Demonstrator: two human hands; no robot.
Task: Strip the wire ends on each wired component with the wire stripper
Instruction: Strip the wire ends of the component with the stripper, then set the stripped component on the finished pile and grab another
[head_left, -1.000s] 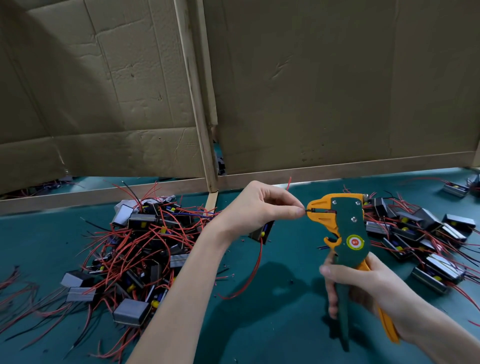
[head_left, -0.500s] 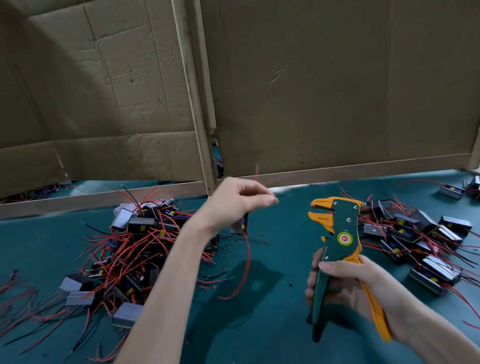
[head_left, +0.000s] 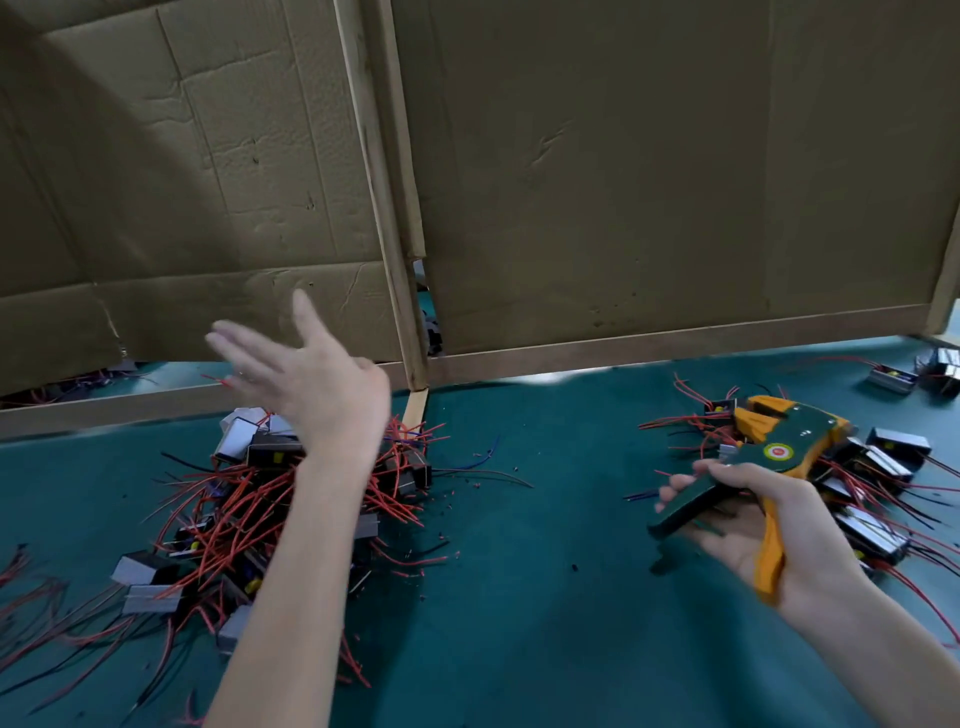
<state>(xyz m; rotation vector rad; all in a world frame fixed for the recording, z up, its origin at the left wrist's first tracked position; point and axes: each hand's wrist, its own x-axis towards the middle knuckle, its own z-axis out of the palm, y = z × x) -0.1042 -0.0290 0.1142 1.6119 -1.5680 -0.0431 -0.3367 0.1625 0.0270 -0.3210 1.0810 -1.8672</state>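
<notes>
My left hand (head_left: 311, 379) hangs above the left pile of wired components (head_left: 249, 509), fingers spread and blurred, holding nothing. That pile is a tangle of small grey and black boxes with red and black wires. My right hand (head_left: 753, 525) grips the green and orange wire stripper (head_left: 763, 457) by its handles, tilted with its jaws up and to the right. The jaws sit over a second heap of components (head_left: 878, 473) at the right. No wire is in the jaws.
Cardboard panels (head_left: 623, 171) on wooden frames wall off the back of the teal table (head_left: 519, 597). Loose wires (head_left: 483, 470) and small insulation scraps lie between the piles. Two more components (head_left: 893, 376) rest at the far right.
My left hand let go of the component it held at the jaws, swung left over the left pile and opened. The stripper dropped lower and tilted right, away from the wire.
</notes>
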